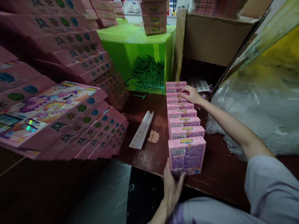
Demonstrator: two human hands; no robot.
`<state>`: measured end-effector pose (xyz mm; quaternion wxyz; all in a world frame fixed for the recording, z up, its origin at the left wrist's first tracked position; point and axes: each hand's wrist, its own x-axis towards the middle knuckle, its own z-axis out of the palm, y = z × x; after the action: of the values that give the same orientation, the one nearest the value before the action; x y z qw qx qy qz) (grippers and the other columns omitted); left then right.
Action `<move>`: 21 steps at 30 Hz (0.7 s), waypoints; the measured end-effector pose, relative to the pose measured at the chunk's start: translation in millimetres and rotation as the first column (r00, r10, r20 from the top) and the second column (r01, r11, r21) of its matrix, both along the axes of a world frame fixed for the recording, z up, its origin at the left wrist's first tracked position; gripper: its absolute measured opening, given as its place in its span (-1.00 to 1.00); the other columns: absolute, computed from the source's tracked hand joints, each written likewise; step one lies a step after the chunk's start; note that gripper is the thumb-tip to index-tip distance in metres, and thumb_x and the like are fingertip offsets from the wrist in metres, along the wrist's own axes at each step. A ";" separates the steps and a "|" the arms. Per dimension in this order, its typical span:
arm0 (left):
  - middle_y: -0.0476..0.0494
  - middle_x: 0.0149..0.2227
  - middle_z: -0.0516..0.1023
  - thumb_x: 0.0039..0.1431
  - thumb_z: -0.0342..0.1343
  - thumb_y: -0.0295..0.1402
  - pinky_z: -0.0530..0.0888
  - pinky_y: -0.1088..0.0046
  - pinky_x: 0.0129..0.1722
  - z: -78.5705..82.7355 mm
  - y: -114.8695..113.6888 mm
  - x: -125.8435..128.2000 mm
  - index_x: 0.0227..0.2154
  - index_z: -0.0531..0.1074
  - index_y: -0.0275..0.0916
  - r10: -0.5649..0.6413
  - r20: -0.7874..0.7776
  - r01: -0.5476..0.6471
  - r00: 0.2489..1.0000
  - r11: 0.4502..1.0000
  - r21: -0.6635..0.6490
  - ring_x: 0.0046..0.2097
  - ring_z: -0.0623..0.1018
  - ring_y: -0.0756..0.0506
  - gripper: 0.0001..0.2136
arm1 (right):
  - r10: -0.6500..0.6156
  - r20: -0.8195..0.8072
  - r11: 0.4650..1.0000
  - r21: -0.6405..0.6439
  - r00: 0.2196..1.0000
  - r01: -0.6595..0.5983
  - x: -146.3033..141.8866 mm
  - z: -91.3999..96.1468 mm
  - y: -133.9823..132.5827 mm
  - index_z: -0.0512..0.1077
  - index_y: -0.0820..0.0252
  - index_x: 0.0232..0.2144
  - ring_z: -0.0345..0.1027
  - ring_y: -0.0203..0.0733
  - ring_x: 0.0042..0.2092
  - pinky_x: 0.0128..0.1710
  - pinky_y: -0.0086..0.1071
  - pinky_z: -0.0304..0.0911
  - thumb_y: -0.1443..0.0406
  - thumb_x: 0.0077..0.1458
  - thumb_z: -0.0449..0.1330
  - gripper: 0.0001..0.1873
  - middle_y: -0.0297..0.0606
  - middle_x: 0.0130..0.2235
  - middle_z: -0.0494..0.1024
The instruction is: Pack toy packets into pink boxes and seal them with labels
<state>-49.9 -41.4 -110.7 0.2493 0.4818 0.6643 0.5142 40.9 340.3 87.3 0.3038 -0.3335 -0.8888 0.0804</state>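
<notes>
Several small pink boxes stand upright in a row on the dark red-brown table, each with a barcode and small tan tape-like strips at the top. My left hand (172, 186) grips the nearest pink box (187, 157) at its lower left corner, thumb on the front and fingers along the side. Toward the far end of the row, my right hand (192, 94) has its fingertips pinched together at the top edge of a far pink box (175, 84). Whatever lies between those fingertips is too small to make out.
Tall stacks of pink boxes (81, 133) crowd the left. A bright green box (135, 35) holds many green sticks. On the table (161, 109) lie a white channel-shaped strip (142, 130) and a tan scrap (153, 136). Clear plastic bags (252, 105) bulge at right beside cardboard (205, 37).
</notes>
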 end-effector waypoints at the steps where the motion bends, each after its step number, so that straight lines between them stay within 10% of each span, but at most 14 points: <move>1: -0.44 0.17 0.37 0.15 0.19 -0.21 0.39 0.04 0.17 -0.8 7.8 -1.7 0.28 0.06 -0.24 0.024 -0.003 -0.024 1.000 0.999 0.026 0.18 0.44 -0.29 -0.31 | 0.021 -0.042 1.000 -0.006 0.999 -0.022 -0.7 -1.8 0.5 0.52 0.26 -0.30 0.38 -0.09 -0.12 0.00 -0.24 0.24 0.17 0.11 0.15 -0.73 -0.10 -0.18 0.55; 8: -0.38 0.14 0.41 0.07 0.28 -0.22 0.42 0.13 0.15 15.7 61.4 -4.0 0.25 0.11 -0.25 0.090 0.029 -0.092 0.996 0.993 0.071 0.16 0.46 -0.26 -0.27 | 0.022 -0.354 0.992 -0.106 0.935 -0.064 8.1 1.7 21.1 0.49 0.29 -0.08 0.44 -0.04 -0.15 -0.02 -0.12 0.32 -0.08 0.00 0.21 -0.39 -0.11 -0.21 0.57; 11: -0.38 0.21 0.35 0.03 0.31 -0.24 0.36 0.13 0.21 24.4 65.8 -11.7 0.28 0.08 -0.23 0.012 0.028 -0.014 1.000 0.996 0.087 0.24 0.39 -0.26 -0.22 | -0.061 -0.555 0.980 -0.193 0.829 -0.057 41.4 -4.3 -23.5 0.29 0.16 0.17 0.40 0.03 0.06 0.13 -0.02 0.26 -0.25 0.07 0.05 -0.18 -0.09 -0.01 0.51; 15: -0.37 0.28 0.26 -0.01 0.33 -0.27 0.30 0.12 0.27 25.7 64.3 -22.4 0.34 -0.02 -0.21 -0.071 0.028 0.068 0.997 0.994 0.090 0.31 0.29 -0.27 -0.10 | -0.062 -0.779 0.994 -0.107 0.623 -0.035 78.7 -68.7 -160.7 -0.01 -0.08 0.33 0.10 0.17 0.33 0.32 0.12 0.01 -0.38 -0.04 -0.02 0.01 -0.13 0.28 0.25; 17: -0.37 0.29 0.26 0.02 0.30 -0.32 0.29 0.12 0.27 25.8 73.1 -20.8 0.35 -0.04 -0.22 -0.083 0.041 0.078 0.996 0.992 0.097 0.32 0.28 -0.27 -0.12 | -0.108 -0.715 0.993 -0.109 0.690 0.043 75.2 -117.4 -216.8 -0.09 -0.11 0.36 -0.04 0.23 0.38 0.33 0.17 -0.01 -0.36 -0.19 0.18 0.17 -0.13 0.36 0.09; 21: -0.35 0.25 0.33 0.02 0.22 -0.45 0.34 0.17 0.24 31.8 104.6 -12.5 0.33 0.03 -0.25 -0.044 0.096 0.032 0.994 0.991 0.128 0.27 0.36 -0.25 -0.20 | -0.490 -0.472 0.849 -0.450 0.733 0.278 43.1 -176.7 -243.9 0.08 0.30 0.26 0.35 0.20 0.13 0.11 0.04 0.33 -0.10 -0.22 0.39 0.12 0.10 0.05 0.46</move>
<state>-62.4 63.3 -79.0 0.2607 0.4831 0.6081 0.5734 83.9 96.4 -89.3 0.5011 -0.5214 -0.6370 0.2671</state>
